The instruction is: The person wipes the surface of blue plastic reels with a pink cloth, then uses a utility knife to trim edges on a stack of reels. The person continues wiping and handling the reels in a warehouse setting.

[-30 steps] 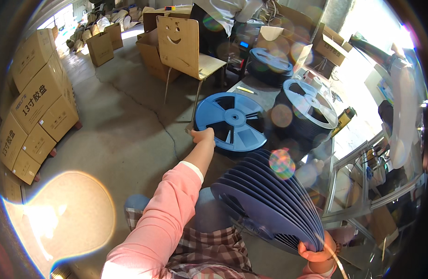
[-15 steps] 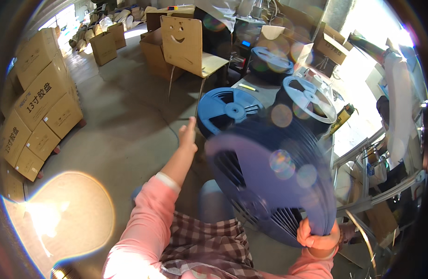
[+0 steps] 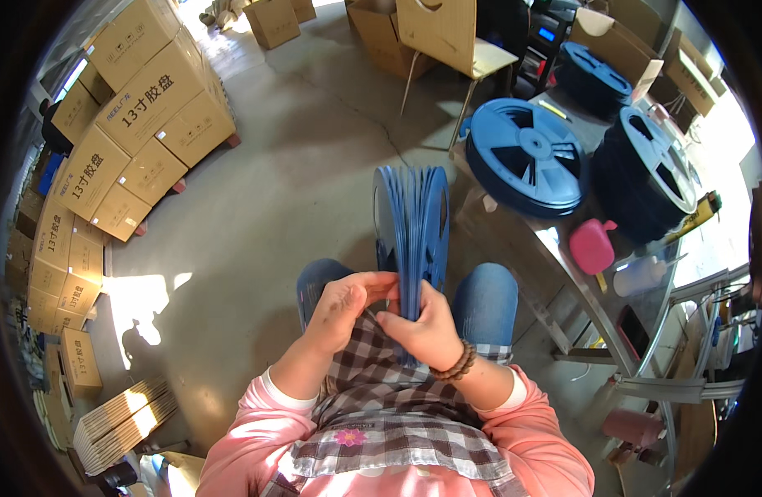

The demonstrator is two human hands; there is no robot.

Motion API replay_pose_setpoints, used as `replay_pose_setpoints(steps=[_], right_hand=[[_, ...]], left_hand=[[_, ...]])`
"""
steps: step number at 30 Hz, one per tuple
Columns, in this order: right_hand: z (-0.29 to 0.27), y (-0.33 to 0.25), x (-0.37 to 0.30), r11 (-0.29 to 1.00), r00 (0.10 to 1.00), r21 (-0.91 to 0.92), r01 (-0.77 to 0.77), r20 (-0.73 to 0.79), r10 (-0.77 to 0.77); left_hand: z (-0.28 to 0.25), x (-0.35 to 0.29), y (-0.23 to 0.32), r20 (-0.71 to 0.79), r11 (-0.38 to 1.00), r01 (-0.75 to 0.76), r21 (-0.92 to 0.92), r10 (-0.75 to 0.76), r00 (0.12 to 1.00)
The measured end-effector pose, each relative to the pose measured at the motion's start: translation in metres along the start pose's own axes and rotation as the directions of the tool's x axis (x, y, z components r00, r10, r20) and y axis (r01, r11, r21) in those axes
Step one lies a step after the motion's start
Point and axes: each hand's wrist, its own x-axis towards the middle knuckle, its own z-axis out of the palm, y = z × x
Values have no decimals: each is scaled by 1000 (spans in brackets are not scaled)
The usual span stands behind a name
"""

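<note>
Blue reel bundle [image 3: 411, 219]: upright, edge-on, centre, near us | Right hand [image 3: 428, 329]: clasping its near edge | Left hand [image 3: 339, 312]: loosely curved at its left face, contact unclear | Care: we should brace both outer faces evenly, keeping the fanned far edges aligned.

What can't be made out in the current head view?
All in the head view:
Blue disc stack, exact count: edges too thin and tightly packed.
Stack's lower part: partly covered by the right hand.
Wooden chair, top of backrest: cut off by the upper edge.
</note>
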Motion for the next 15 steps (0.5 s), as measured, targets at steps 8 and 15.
replay_pose_setpoints(steps=[8,15], right_hand=[[14,44,-13,982,995,-182,56,97,-38],[11,53,-11,983,983,-181,8,183,26]], left_hand=[[-19,-7,-26,-13,918,391,-72,-393,920],[-27,-15,-36,39,903,407,-139,-405,913]])
